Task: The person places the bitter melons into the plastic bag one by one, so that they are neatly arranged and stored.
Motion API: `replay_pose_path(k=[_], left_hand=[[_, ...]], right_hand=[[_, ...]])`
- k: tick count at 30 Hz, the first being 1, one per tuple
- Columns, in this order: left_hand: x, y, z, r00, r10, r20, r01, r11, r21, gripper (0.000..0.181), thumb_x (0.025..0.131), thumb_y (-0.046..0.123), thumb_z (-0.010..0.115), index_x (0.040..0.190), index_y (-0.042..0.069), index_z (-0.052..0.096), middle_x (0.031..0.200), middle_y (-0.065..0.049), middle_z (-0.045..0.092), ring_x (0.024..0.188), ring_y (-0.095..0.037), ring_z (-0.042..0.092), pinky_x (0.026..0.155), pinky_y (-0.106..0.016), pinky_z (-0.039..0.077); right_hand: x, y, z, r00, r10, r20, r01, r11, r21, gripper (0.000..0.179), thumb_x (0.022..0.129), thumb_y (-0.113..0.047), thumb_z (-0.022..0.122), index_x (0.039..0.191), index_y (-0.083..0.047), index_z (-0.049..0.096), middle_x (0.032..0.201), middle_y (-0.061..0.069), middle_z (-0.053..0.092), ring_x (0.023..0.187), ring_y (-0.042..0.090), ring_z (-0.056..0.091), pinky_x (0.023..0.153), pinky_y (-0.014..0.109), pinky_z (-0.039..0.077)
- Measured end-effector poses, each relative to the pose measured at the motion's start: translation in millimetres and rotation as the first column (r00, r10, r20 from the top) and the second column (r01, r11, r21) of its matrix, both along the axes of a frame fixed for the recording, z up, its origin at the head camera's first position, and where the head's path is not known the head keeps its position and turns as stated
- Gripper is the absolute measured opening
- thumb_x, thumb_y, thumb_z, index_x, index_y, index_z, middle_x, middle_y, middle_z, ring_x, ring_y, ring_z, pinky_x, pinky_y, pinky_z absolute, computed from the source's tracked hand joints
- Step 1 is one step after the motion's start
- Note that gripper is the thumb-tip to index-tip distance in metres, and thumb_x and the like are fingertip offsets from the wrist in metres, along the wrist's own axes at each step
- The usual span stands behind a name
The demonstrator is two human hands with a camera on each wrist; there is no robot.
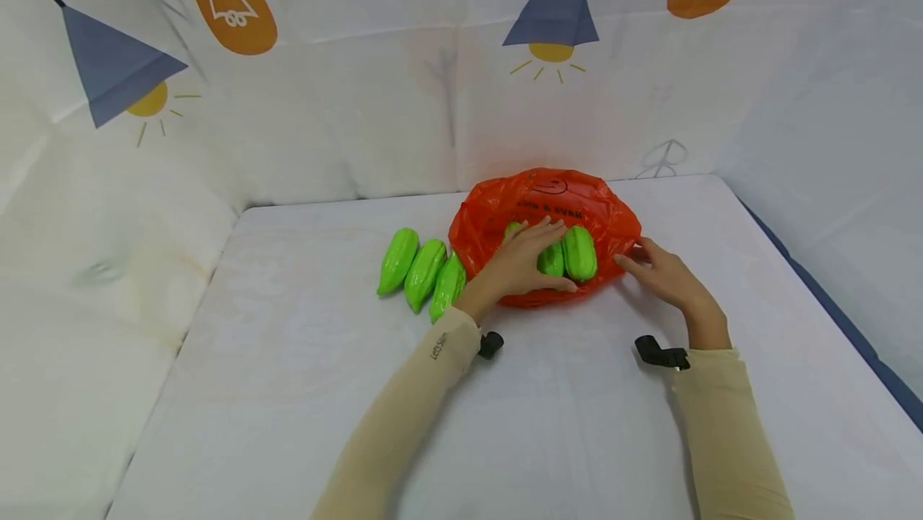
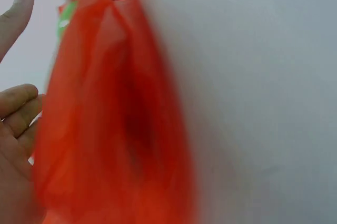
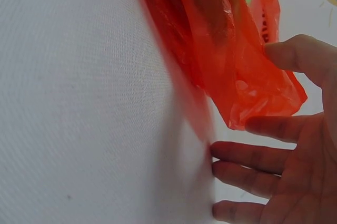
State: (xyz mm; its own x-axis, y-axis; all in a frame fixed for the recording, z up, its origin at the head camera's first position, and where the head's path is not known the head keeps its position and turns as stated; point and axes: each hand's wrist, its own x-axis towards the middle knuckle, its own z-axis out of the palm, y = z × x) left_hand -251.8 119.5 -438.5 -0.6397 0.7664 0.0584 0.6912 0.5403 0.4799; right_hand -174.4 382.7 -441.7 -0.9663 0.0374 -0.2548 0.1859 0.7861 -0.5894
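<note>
The left hand lies flat, fingers straight, on green ridged plastic gourds atop the crinkly orange plastic bag; the right hand, fingers relaxed, touches the bag's right edge.

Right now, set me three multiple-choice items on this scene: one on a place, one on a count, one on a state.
1. Where do the three green gourds outside the bag lie?
A. left of the bag
B. right of the bag
C. on top of the bag

2. How many gourds lie outside the orange plastic bag?
A. one
B. three
C. five

3. How is the left hand?
A. clenched in a fist
B. lifted in the air
C. fingers straight, laid over the gourds on the bag

Answers: 1 A, the row lies beside the bag's left edge; 2 B, three lie side by side; 3 C, the head view shows straight fingers across them.
</note>
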Motion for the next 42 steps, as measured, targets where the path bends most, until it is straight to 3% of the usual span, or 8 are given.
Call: replay_pose_path(k=[5, 10, 20, 26, 29, 32, 36, 42], left_hand=[[7.1, -30.6, 10.0, 1.000, -0.002, 0.004, 0.002, 0.994, 0.109, 0.099, 0.077, 0.061, 0.074, 0.156, 0.022, 0.028, 0.161, 0.009, 0.027, 0.151, -0.007, 0.012, 0.125, -0.035, 0.006], [11.3, -62.8, 9.5, 1.000, 0.008, 0.010, -0.010, 0.978, 0.209, 0.094, 0.077, 0.050, 0.079, 0.154, 0.018, 0.033, 0.159, 0.005, 0.033, 0.151, -0.012, 0.018, 0.125, -0.037, 0.009], [13.9, -86.8, -3.1, 0.999, 0.025, 0.039, -0.033, 0.979, 0.203, 0.095, 0.077, 0.049, 0.080, 0.153, 0.015, 0.034, 0.159, 0.006, 0.032, 0.151, -0.014, 0.018, 0.125, -0.044, 0.011], [0.1, -107.7, 0.8, 0.996, 0.003, 0.094, -0.029, 0.961, 0.274, 0.093, 0.078, 0.043, 0.081, 0.154, 0.017, 0.033, 0.160, 0.005, 0.031, 0.151, -0.016, 0.019, 0.124, -0.045, 0.015], [-11.0, -129.9, 4.5, 0.984, 0.041, 0.171, -0.096, 0.940, 0.329, 0.093, 0.078, 0.037, 0.083, 0.154, 0.020, 0.033, 0.160, 0.005, 0.030, 0.151, -0.015, 0.019, 0.123, -0.046, 0.017], [-21.5, -153.8, 6.0, 0.963, 0.102, 0.249, -0.183, 0.927, 0.328, 0.094, 0.077, 0.038, 0.084, 0.154, 0.028, 0.032, 0.162, 0.005, 0.027, 0.151, -0.014, 0.017, 0.122, -0.051, 0.017], [-31.8, -185.9, 6.4, 0.934, 0.175, 0.312, -0.259, 0.932, 0.253, 0.097, 0.074, 0.044, 0.084, 0.153, 0.040, 0.028, 0.163, 0.008, 0.021, 0.152, -0.012, 0.013, 0.121, -0.056, 0.016], [-42.2, -225.6, 1.7, 0.913, 0.140, 0.382, -0.230, 0.952, 0.200, 0.099, 0.076, 0.035, 0.085, 0.155, 0.033, 0.025, 0.164, 0.003, 0.016, 0.153, -0.022, 0.006, 0.121, -0.060, 0.009]], right_hand=[[0.2, -1, -2.2, 1.000, 0.001, -0.009, -0.002, 1.000, -0.015, 0.088, 0.098, -0.060, 0.042, 0.153, 0.003, 0.017, 0.150, 0.032, 0.034, 0.136, 0.050, 0.033, 0.108, 0.068, 0.031], [0.5, 0, -1.7, 1.000, 0.004, -0.012, -0.004, 1.000, -0.008, 0.085, 0.098, -0.058, 0.042, 0.152, 0.003, 0.019, 0.149, 0.032, 0.035, 0.135, 0.050, 0.034, 0.108, 0.068, 0.031], [-1.2, 0, 0.7, 1.000, 0.003, 0.012, -0.003, 1.000, 0.013, 0.088, 0.098, -0.060, 0.041, 0.153, 0.004, 0.016, 0.150, 0.033, 0.033, 0.135, 0.051, 0.033, 0.106, 0.069, 0.032], [-0.5, -1, -0.2, 1.000, -0.004, 0.024, 0.004, 1.000, 0.029, 0.089, 0.098, -0.061, 0.040, 0.154, 0.004, 0.013, 0.150, 0.033, 0.032, 0.136, 0.052, 0.031, 0.106, 0.070, 0.031], [-0.3, -2, -0.4, 1.000, -0.005, 0.029, 0.004, 1.000, 0.029, 0.090, 0.098, -0.061, 0.040, 0.154, 0.003, 0.013, 0.150, 0.034, 0.032, 0.136, 0.052, 0.031, 0.105, 0.070, 0.031], [-0.1, -2, 0.4, 1.000, -0.004, 0.027, 0.003, 1.000, 0.031, 0.088, 0.099, -0.060, 0.039, 0.154, 0.004, 0.014, 0.149, 0.034, 0.033, 0.135, 0.053, 0.032, 0.105, 0.070, 0.032], [-0.7, -1, 0.8, 1.000, 0.001, 0.017, -0.002, 1.000, 0.030, 0.085, 0.099, -0.058, 0.039, 0.152, 0.005, 0.017, 0.148, 0.034, 0.034, 0.134, 0.053, 0.033, 0.105, 0.070, 0.032], [-1.8, 0, -2.9, 1.000, 0.005, 0.009, -0.006, 1.000, 0.023, 0.087, 0.098, -0.061, 0.038, 0.153, 0.003, 0.017, 0.150, 0.032, 0.034, 0.135, 0.051, 0.033, 0.106, 0.069, 0.033]])
